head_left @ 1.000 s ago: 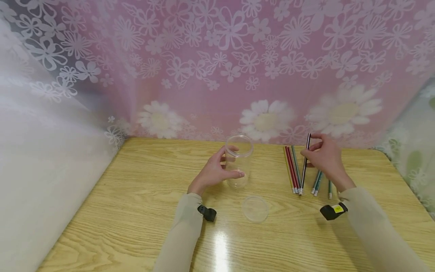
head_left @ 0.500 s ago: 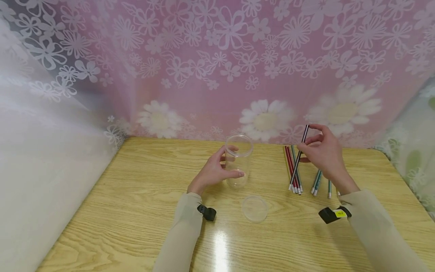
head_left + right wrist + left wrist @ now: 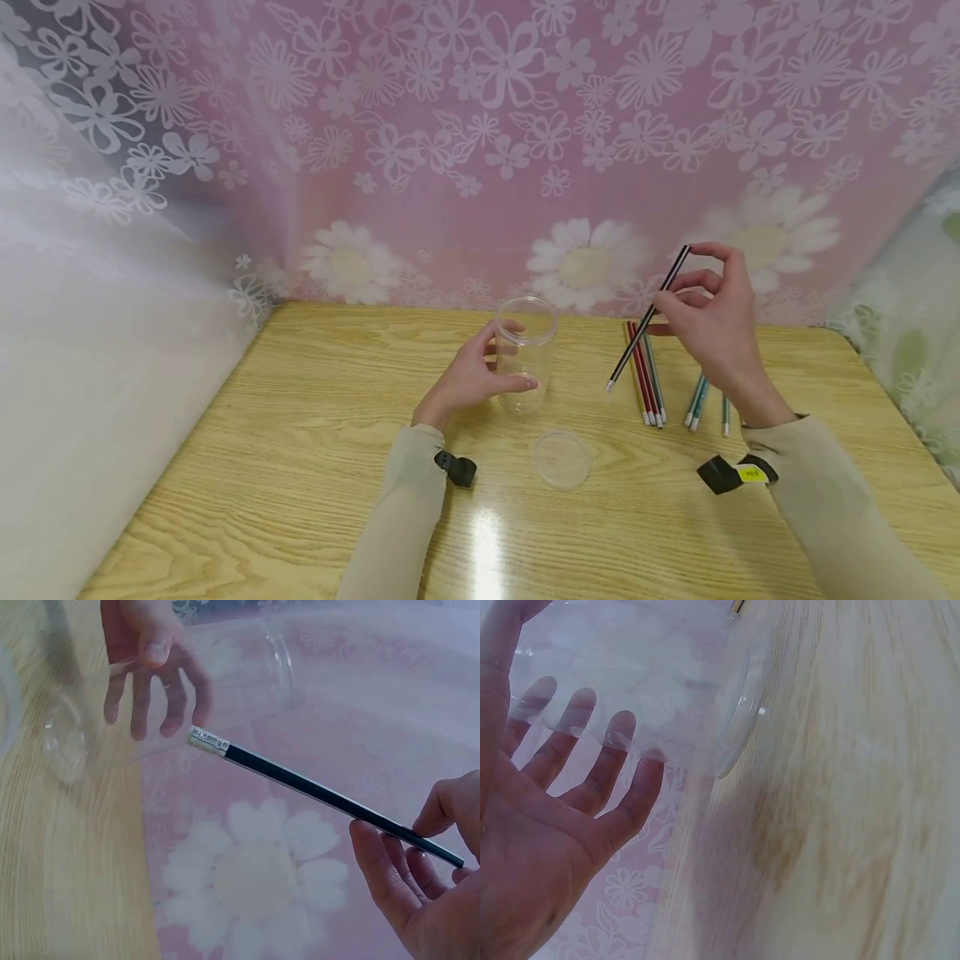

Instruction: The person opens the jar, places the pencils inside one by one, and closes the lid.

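We classify the site as a curtained tabletop station; a wood-grain table (image 3: 300, 500) forms the work surface; a pink curtain (image 3: 465, 200), printed with white flowers and large daisies, hangs along the far edge; a whitish sheet (image 3: 112, 375) bounds the left side; a pale panel (image 3: 911, 350) with green motifs bounds the right; we note black devices (image 3: 718, 474) strapped at both wrists, consistent with a recording setup; pencils (image 3: 650, 392) and a clear jar (image 3: 538, 358) suit home or office alike; we cannot determine the room beyond.
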Available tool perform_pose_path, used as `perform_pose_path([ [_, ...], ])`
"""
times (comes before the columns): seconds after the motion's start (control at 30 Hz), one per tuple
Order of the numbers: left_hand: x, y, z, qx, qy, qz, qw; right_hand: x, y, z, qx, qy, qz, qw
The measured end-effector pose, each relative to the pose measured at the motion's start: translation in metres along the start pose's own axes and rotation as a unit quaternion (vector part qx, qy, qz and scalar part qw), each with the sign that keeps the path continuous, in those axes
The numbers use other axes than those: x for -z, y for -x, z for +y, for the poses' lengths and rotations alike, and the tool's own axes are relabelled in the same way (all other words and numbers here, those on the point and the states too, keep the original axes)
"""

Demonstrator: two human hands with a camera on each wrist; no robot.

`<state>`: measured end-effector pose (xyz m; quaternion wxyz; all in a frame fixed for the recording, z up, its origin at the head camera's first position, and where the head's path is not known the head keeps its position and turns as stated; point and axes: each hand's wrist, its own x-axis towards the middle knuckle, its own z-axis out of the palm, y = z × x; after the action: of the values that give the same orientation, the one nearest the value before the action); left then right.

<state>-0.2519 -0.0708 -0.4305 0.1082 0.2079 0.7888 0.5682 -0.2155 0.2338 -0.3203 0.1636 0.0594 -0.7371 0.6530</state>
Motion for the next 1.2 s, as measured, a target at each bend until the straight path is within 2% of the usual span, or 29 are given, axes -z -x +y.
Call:
perform_pose_path([
  [0.17,0.000,0.000,-0.001,-0.003,-0.004,0.002,1.0000,-0.007,0.000,-0.015,0.030,-0.062,0.016,0.997],
  [0.37,0.000,0.000,-0.001,-0.003,-0.006,0.007,1.0000,-0.017,-0.002,-0.031,0.080,-0.133,0.031,0.987],
  [0.53,-0.001,0.000,0.000,-0.004,-0.004,0.008,1.0000,-0.026,-0.003,-0.041,0.123,-0.192,0.048,0.972],
  [0.63,-0.001,-0.001,0.000,-0.007,-0.005,0.007,0.9999,-0.031,-0.004,-0.046,0.150,-0.231,0.056,0.960],
  [0.77,-0.001,-0.001,-0.001,-0.007,-0.004,0.006,0.9999,-0.037,-0.005,-0.052,0.171,-0.264,0.070,0.947],
  [1.0,-0.001,0.000,0.000,-0.005,-0.010,0.007,0.9999,-0.049,-0.008,-0.052,0.228,-0.228,0.081,0.943],
  [1.2,-0.001,-0.001,-0.001,-0.006,-0.010,0.008,0.9999,-0.059,-0.008,-0.052,0.245,-0.188,0.059,0.949],
])
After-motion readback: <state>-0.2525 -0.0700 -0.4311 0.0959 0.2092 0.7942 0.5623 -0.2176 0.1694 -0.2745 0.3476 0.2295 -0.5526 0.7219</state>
